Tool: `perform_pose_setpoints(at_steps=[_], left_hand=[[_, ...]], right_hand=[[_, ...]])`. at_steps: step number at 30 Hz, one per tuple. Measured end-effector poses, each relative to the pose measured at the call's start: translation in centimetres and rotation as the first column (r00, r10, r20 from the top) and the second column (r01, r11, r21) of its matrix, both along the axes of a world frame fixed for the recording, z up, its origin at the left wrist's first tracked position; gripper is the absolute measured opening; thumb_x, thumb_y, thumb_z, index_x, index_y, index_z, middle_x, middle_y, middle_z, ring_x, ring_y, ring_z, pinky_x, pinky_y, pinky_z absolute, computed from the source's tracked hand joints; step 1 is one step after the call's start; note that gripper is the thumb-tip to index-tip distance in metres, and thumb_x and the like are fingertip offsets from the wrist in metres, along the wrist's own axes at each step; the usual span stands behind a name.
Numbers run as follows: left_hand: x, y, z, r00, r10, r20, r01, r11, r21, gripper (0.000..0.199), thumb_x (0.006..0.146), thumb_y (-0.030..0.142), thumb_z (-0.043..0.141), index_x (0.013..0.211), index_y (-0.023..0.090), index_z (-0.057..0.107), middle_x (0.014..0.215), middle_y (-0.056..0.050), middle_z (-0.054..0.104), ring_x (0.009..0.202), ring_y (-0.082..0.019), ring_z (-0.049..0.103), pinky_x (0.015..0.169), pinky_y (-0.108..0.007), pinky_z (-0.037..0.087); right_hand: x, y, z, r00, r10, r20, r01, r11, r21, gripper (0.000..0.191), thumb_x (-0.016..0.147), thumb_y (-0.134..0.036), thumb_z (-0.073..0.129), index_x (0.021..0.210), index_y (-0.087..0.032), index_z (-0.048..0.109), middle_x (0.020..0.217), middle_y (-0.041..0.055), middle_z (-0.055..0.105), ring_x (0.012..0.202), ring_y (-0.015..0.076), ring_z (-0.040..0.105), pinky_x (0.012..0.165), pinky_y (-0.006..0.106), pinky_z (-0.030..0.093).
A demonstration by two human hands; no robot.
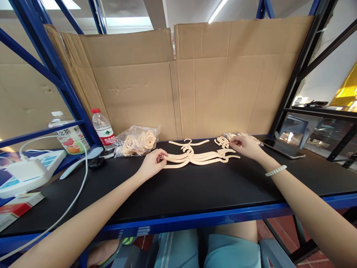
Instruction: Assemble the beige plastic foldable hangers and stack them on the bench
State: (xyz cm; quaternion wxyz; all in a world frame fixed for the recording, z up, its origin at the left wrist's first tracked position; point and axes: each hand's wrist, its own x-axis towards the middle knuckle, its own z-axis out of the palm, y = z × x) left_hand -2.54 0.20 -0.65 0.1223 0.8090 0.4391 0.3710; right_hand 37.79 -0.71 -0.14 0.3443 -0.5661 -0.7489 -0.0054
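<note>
Several beige hangers lie overlapped in a row on the black tabletop, their hooks near the middle. Behind them is a single beige hanger. My left hand has its fingers curled at the left ends of the overlapped hangers; what its fingertips hold is too small to make out. My right hand is pinched above a group of small beige hook pieces, beside a clear bag partly hidden behind it. Anything between those fingertips is hidden.
A plastic bag of beige pieces and a red-capped bottle stand at the back left. A phone lies at the right. On the left are a brush, a white cable and a power strip. Cardboard closes the back.
</note>
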Motion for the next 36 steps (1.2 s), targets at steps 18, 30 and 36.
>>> perform_pose_setpoints(at_steps=[18, 30, 36], left_hand=[[-0.14, 0.41, 0.10, 0.999, 0.009, 0.031, -0.008, 0.999, -0.034, 0.014, 0.068, 0.021, 0.055, 0.079, 0.019, 0.063, 0.069, 0.002, 0.057, 0.053, -0.010, 0.044, 0.052, -0.022, 0.038], [-0.17, 0.43, -0.05, 1.000, -0.001, 0.022, 0.002, 0.999, -0.035, 0.013, 0.071, 0.022, 0.053, 0.079, 0.018, 0.063, 0.069, 0.001, 0.057, 0.054, -0.011, 0.046, 0.052, -0.023, 0.038], [-0.23, 0.35, 0.13, 1.000, -0.012, 0.004, 0.012, 1.000, -0.021, 0.011, 0.073, 0.022, 0.053, 0.078, 0.018, 0.062, 0.067, 0.002, 0.057, 0.053, -0.011, 0.047, 0.052, -0.023, 0.039]], right_hand=[[0.10, 0.07, -0.13, 1.000, 0.002, 0.010, -0.002, 1.000, 0.001, 0.025, 0.079, -0.039, 0.048, 0.070, -0.019, 0.060, 0.064, 0.0032, 0.061, 0.060, 0.0166, 0.054, 0.058, 0.028, 0.039], [-0.35, -0.14, -0.10, 0.999, -0.002, 0.046, 0.001, 1.000, 0.009, 0.025, 0.079, -0.038, 0.049, 0.068, -0.019, 0.059, 0.059, 0.0018, 0.059, 0.056, 0.0151, 0.052, 0.054, 0.026, 0.036], [-0.30, -0.05, -0.21, 0.998, -0.003, 0.059, 0.001, 0.999, 0.033, 0.021, 0.077, -0.034, 0.049, 0.067, -0.019, 0.059, 0.059, 0.0015, 0.059, 0.056, 0.0149, 0.052, 0.054, 0.026, 0.036]])
